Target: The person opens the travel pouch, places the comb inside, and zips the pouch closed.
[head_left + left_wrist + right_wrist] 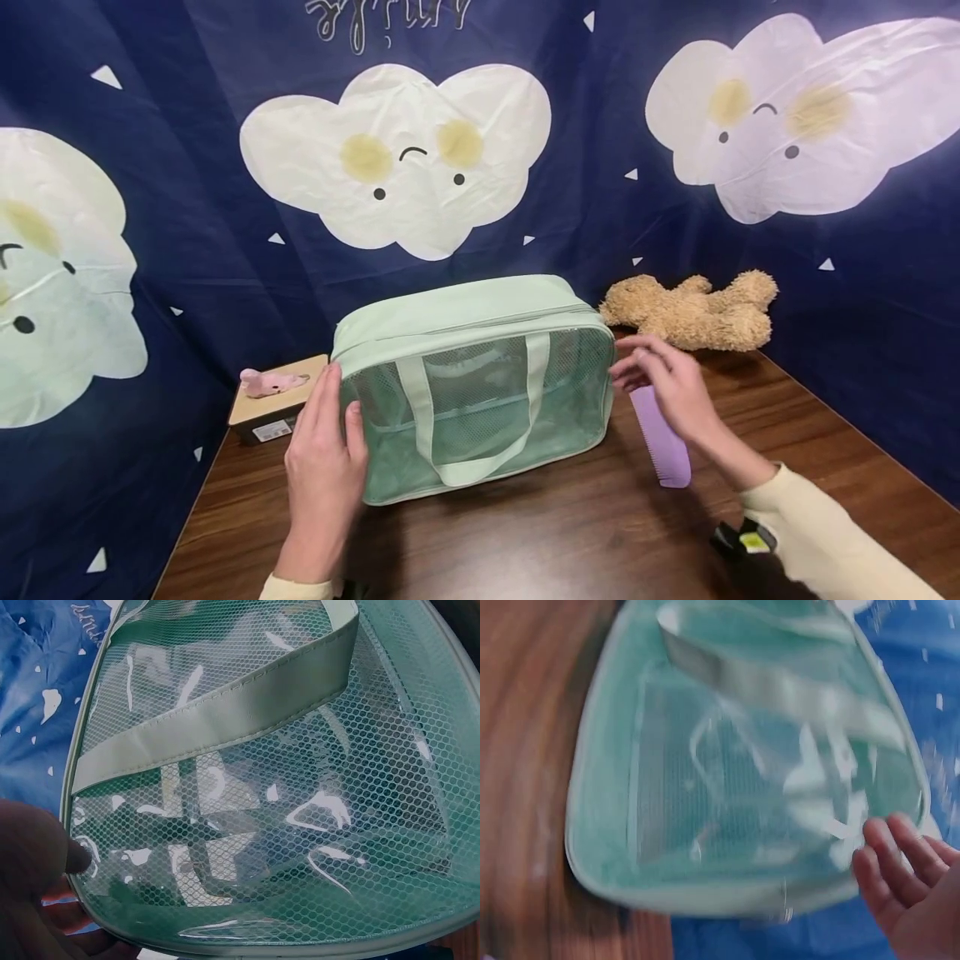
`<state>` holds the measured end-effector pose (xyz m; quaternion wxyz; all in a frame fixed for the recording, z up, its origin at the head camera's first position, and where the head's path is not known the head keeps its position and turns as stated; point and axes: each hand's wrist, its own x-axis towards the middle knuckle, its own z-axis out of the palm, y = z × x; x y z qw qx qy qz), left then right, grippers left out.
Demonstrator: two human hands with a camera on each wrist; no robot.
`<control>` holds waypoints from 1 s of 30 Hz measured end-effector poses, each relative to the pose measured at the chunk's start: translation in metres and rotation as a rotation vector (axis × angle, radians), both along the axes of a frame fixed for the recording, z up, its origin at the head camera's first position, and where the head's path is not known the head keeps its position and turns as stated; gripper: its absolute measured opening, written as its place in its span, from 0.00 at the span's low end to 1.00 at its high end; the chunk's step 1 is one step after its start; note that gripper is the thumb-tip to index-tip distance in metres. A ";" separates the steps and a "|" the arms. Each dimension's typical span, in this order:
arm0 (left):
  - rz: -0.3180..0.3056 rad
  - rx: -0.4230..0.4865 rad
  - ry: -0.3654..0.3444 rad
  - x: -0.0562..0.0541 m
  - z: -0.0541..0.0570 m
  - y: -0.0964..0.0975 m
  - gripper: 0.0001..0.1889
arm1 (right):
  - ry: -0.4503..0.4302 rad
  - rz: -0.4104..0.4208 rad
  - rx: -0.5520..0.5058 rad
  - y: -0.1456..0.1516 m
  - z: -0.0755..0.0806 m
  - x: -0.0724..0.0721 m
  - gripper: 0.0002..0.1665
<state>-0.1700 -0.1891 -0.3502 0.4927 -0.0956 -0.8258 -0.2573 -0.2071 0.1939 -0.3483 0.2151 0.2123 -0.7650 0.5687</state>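
Note:
A mint-green see-through zip bag (480, 392) stands upright on the table, its front strap handle (472, 467) hanging down over the mesh panel. Against the bag's left end rests my left hand (327, 467), fingers extended along the side and thumb toward the front. The left wrist view shows that thumb close to the bag's edge; the other fingers are partly hidden. My right hand (667, 387) is beside the right end, fingers loosely bent with nothing held. In the right wrist view its fingertips (877, 832) are near the bag's corner; contact there is unclear.
A purple comb (660, 437) lies right of the bag, partly under my right forearm's reach. Behind it lies a fluffy brown teddy bear (690, 312). On the left, a small pink plush item (273, 382) sits on a box (255, 417). A blue cloud-print curtain (585, 225) hangs behind.

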 end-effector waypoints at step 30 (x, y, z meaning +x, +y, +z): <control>-0.010 0.010 0.018 0.005 -0.001 0.002 0.36 | -0.698 0.337 -0.058 0.034 -0.028 -0.093 0.23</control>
